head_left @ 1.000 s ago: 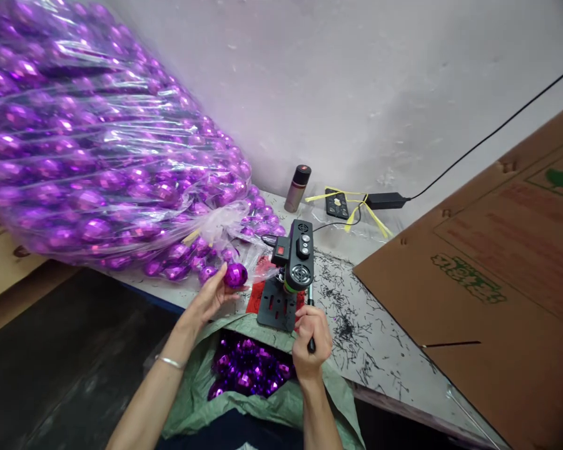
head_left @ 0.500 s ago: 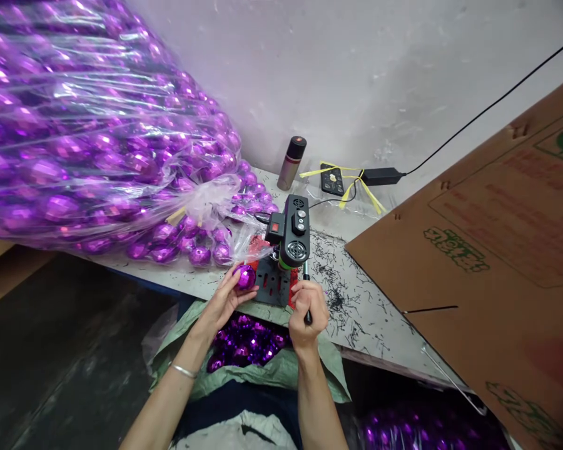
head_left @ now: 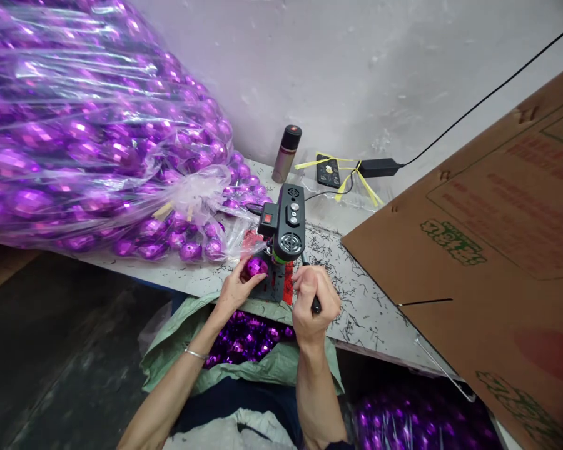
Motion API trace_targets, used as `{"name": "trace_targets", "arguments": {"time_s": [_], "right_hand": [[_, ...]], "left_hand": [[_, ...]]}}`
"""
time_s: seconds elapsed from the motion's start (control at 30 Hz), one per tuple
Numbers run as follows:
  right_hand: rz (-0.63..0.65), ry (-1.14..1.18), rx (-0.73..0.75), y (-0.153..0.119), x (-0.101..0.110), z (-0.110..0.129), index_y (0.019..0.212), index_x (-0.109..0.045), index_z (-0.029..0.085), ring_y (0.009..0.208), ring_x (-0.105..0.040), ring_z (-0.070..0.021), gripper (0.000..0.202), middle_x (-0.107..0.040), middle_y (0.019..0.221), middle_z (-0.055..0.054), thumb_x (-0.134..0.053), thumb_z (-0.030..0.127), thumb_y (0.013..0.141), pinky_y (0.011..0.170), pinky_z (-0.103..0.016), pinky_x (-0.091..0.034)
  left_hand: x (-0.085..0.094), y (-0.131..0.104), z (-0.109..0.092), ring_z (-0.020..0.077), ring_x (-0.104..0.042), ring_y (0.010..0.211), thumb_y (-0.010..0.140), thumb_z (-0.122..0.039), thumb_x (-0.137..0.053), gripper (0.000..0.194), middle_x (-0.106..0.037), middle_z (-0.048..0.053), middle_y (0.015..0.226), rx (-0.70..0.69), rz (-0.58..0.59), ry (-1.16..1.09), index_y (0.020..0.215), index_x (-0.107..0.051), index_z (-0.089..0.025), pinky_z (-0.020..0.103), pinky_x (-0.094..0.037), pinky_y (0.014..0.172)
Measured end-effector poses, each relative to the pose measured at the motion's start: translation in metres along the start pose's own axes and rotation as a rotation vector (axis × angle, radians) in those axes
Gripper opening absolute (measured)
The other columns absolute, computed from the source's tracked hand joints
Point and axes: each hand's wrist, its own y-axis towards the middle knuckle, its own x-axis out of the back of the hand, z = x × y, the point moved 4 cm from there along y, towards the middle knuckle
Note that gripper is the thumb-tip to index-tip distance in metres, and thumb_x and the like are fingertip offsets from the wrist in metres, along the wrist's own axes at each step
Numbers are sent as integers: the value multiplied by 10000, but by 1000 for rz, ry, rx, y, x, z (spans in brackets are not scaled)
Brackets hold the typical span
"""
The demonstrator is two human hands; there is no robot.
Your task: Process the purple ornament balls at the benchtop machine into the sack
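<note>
A shiny purple faceted ball (head_left: 257,267) is held between the thumb and fingers of my left hand (head_left: 237,285), over the dark base plate (head_left: 274,289) of a small bench drill press (head_left: 291,215). The machine's black head has a red switch on its left side and stands just above and right of the ball. My right hand (head_left: 315,303) is wrapped round the black-gripped lever handle (head_left: 316,305) on the machine's right side. Whether the ball touches the plate or the drill's tip is hidden.
A big clear plastic bag of purple balls (head_left: 122,150) fills the left. An open green sack (head_left: 169,350) with more balls sits below the table edge. Black shavings (head_left: 351,275) litter the white table. A bottle (head_left: 286,153), power adapter (head_left: 379,167) and cardboard box (head_left: 488,250) stand around.
My left hand has brought the ball rightward, closer under the machine's head. My right hand has shifted slightly right with the lever handle. The whole view has moved a little.
</note>
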Motion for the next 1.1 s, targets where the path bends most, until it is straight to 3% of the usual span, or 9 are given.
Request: {"name": "trace_targets", "arguments": {"time_s": [0.17, 0.33, 0.63, 0.83, 1.1], "right_hand": [[26, -17, 44, -6, 0, -1, 732, -537, 211, 664, -586, -129, 292, -580, 685, 1, -441, 97, 983, 609, -283, -457], [36, -35, 74, -10, 0, -2, 747, -532, 210, 677, -590, -125, 277, -577, 694, -1, -443, 74, 971, 599, -270, -454], [28, -16, 79, -16, -1, -6, 749, -510, 215, 703, -594, -124, 275, -557, 695, 10, -447, 53, 962, 614, -266, -454], [47, -40, 84, -18, 0, -5, 751, -519, 215, 701, -599, -127, 271, -569, 694, 9, -452, 55, 959, 618, -267, -458], [47, -56, 111, -18, 1, -5, 746, -503, 215, 712, -602, -122, 275, -574, 695, 9, -450, 45, 956, 615, -252, -456]], "left_hand": [[-6, 1, -11, 310, -684, 1128, 758, -426, -829, 685, -728, 89, 1184, -204, 4, 335, 1367, -586, -230, 426, -536, 986], [-12, 5, -11, 324, -632, 1215, 820, -395, -786, 594, -674, 138, 1285, -400, 26, 480, 1341, -577, -203, 467, -504, 1045], [-21, 4, -9, 335, -590, 1245, 809, -304, -781, 592, -621, 149, 1320, -504, 115, 607, 1354, -576, -199, 481, -475, 1053], [-27, 8, -6, 311, -593, 1226, 857, -369, -754, 602, -636, 137, 1316, -491, 162, 566, 1402, -556, -208, 438, -469, 1018], [-30, 1, 1, 287, -645, 1150, 921, -462, -674, 539, -698, 125, 1256, -576, 61, 539, 1375, -573, -191, 419, -470, 988]]}}
